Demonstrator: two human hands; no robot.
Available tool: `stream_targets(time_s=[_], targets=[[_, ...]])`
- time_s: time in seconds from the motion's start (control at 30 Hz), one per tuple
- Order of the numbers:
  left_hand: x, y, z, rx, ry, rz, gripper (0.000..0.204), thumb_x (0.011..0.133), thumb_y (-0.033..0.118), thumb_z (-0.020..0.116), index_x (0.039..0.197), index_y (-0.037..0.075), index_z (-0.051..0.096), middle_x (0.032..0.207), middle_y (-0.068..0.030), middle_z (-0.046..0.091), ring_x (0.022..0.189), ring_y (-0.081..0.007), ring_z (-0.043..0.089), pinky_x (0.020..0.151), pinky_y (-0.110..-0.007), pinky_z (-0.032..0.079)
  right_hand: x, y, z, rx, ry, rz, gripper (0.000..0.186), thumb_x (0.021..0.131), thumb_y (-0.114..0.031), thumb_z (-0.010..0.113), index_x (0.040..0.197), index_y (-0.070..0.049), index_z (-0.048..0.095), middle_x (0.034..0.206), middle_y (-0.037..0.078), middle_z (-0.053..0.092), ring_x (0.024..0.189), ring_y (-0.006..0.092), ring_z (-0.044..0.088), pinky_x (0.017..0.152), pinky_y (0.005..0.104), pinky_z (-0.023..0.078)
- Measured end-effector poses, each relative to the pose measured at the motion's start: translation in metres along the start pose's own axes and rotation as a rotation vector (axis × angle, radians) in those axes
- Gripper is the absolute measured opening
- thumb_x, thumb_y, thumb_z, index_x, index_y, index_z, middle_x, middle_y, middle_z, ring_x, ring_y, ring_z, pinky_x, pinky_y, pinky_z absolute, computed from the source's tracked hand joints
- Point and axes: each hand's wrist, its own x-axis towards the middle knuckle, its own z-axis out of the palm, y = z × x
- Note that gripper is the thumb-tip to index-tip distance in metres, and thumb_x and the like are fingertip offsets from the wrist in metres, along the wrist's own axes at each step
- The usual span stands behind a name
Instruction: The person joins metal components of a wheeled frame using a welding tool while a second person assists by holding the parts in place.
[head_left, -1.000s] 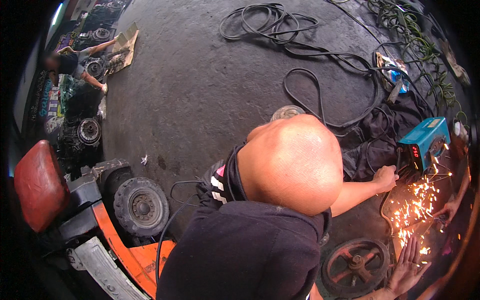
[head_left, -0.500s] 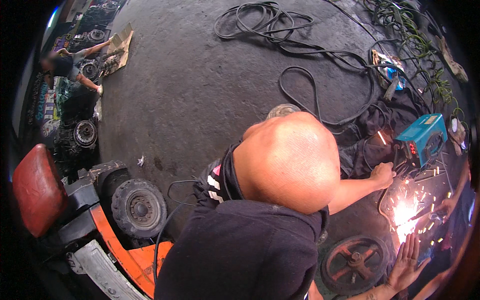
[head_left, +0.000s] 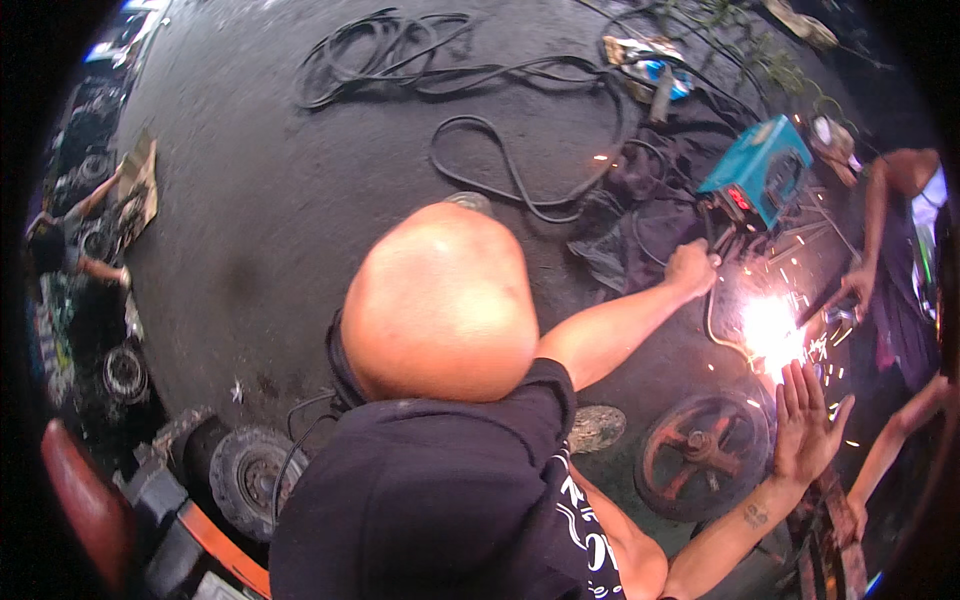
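Beyond my bare knee, my left hand is closed on a thin bent metal rod. The rod curves down to a glaring welding spot that throws sparks. My right hand is open and empty, fingers stretched up and thumb apart, close below the glare. A co-worker's hand at the right holds a dark welding tool toward the spot. That person's other hand rests at a reddish-brown metal frame. The glare hides the joint itself.
A spoked wheel lies left of my right forearm. Behind the sparks stands a teal welding machine. Black cable loops across the floor. A tyred vehicle wheel is at lower left; another person sits far left.
My view has shifted right, so the scene sits further left and more of the co-worker shows. My left hand keeps its hold on the rod; my right hand stays open near the glare.
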Motion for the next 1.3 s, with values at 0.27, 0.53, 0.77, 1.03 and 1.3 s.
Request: stream_targets(time_s=[0.27,0.53,0.77,1.03,1.3], targets=[[0.001,0.004,-0.007,0.050,-0.055,0.064,0.032,0.096,0.030,0.066,0.107,0.001,0.067,0.106,-0.0302,0.070,0.107,-0.0503,0.066,0.090,-0.057,0.051,0.008,-0.003,-0.023,-0.144,-0.698,0.115,0.084,0.107,-0.058,0.040,0.147,0.016,0.041,0.153,0.034,0.042,0.145,0.0401,0.043,0.123,0.0490,0.033],[0.000,0.006,-0.008,0.070,-0.060,0.024,0.033,0.096,0.032,0.067,0.106,0.000,0.066,0.105,-0.0291,0.071,0.106,-0.0493,0.066,0.091,-0.055,0.051,0.005,0.003,-0.022,-0.104,-0.590,0.109,0.085,0.106,-0.059,0.043,0.146,0.016,0.041,0.152,0.035,0.043,0.146,0.0423,0.041,0.123,0.0499,0.033],[0.000,-0.002,-0.006,0.136,0.072,0.187,0.034,0.095,0.033,0.068,0.101,-0.001,0.068,0.104,-0.0299,0.070,0.104,-0.0510,0.066,0.090,-0.054,0.052,0.009,0.016,-0.018,-0.030,-0.376,0.090,0.091,0.103,-0.062,0.045,0.146,0.017,0.038,0.154,0.036,0.039,0.147,0.0428,0.038,0.123,0.0485,0.032],[0.006,0.001,-0.013,-0.026,-0.144,0.042,0.033,0.099,0.031,0.066,0.095,-0.002,0.065,0.071,-0.0163,0.068,0.057,-0.0266,0.067,0.055,-0.041,0.050,0.009,0.022,-0.021,-0.187,-0.307,-0.015,0.095,0.097,-0.072,0.048,0.135,0.015,0.051,0.141,0.032,0.054,0.135,0.0395,0.053,0.118,0.0455,0.039],[0.003,0.007,-0.017,-0.067,-0.147,0.023,0.033,0.102,0.029,0.064,0.092,-0.002,0.062,0.063,-0.0082,0.061,0.049,-0.0179,0.059,0.048,-0.036,0.046,0.001,0.015,-0.019,-0.149,-0.274,-0.019,0.087,0.098,-0.070,0.050,0.125,0.012,0.060,0.127,0.029,0.064,0.119,0.0355,0.067,0.101,0.0409,0.055]])
